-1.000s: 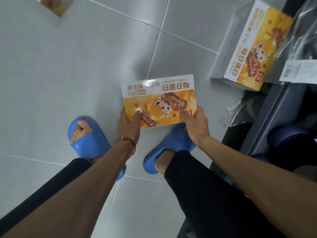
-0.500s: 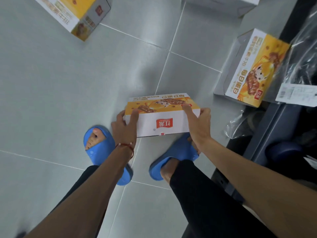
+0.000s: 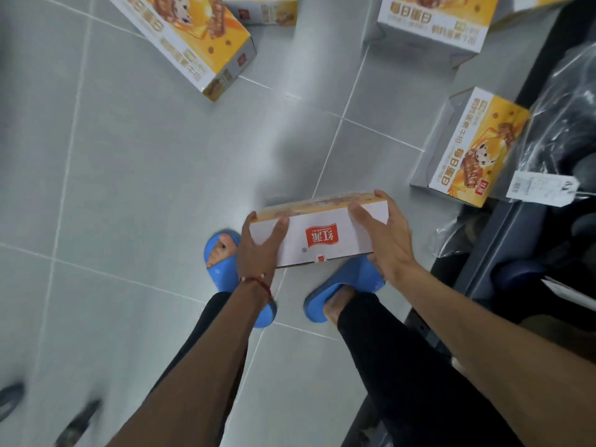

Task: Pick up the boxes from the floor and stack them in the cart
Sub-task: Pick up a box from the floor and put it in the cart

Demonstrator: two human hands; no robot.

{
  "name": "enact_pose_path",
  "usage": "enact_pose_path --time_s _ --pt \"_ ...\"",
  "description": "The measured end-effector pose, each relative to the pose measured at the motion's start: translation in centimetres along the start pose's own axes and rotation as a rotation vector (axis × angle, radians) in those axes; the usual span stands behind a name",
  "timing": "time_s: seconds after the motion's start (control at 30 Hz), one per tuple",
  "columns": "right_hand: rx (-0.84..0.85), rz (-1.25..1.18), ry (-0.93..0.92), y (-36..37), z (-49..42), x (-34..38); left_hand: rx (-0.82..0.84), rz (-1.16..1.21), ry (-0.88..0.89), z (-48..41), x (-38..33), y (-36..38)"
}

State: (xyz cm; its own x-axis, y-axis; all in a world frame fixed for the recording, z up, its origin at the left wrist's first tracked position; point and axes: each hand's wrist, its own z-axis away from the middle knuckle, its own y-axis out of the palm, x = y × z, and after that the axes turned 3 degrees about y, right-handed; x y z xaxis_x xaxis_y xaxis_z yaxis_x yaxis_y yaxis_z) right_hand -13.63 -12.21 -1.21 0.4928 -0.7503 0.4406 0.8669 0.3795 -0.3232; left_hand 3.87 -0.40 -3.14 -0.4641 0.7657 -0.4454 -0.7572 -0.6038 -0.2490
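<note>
You hold one yellow snack box [image 3: 322, 233] between both hands, clear of the floor [image 3: 135, 175] and above your blue slippers [image 3: 222, 269]. Its white side panel with the red logo faces you and its printed yellow face is turned up and away. Your left hand [image 3: 258, 250], with a red string bracelet [image 3: 258, 280] at the wrist, grips the box's left end, fingers spread across the white panel. Your right hand [image 3: 383, 240] wraps the right end, fingers curled over the top edge. Four more boxes of the same kind lie around you: one skewed at the far left of the floor [image 3: 190, 37], one partly cut off at the far edge [image 3: 261, 9], one at the far right [image 3: 435, 24], and one standing at the right edge of the floor [image 3: 474, 146], just beside the dark cart [image 3: 516, 227]. A clear plastic bag [image 3: 564, 124] carrying a white label [image 3: 541, 188] lies on the cart, touching that last box.
</note>
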Motion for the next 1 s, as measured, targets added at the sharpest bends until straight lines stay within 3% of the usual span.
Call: enact_pose_path --time_s 0.3,0.47,0.83,1.0 --pt "-0.016 0.016 -0.096 0.7 20.4 9.7 -0.084 -0.192 0.097 16.1 -9.7 -12.5" --pt "0.003 0.058 -0.172 1.8 30.7 15.0 -0.17 -0.177 0.142 23.9 -13.9 -19.9" --pt "0.224 0.231 -0.327 4.1 45.6 22.2 -0.374 0.12 0.096 39.1 -16.0 -30.2" --pt "0.438 0.379 -0.296 4.7 49.8 23.2 -0.465 0.333 0.065 45.2 -13.6 -32.5"
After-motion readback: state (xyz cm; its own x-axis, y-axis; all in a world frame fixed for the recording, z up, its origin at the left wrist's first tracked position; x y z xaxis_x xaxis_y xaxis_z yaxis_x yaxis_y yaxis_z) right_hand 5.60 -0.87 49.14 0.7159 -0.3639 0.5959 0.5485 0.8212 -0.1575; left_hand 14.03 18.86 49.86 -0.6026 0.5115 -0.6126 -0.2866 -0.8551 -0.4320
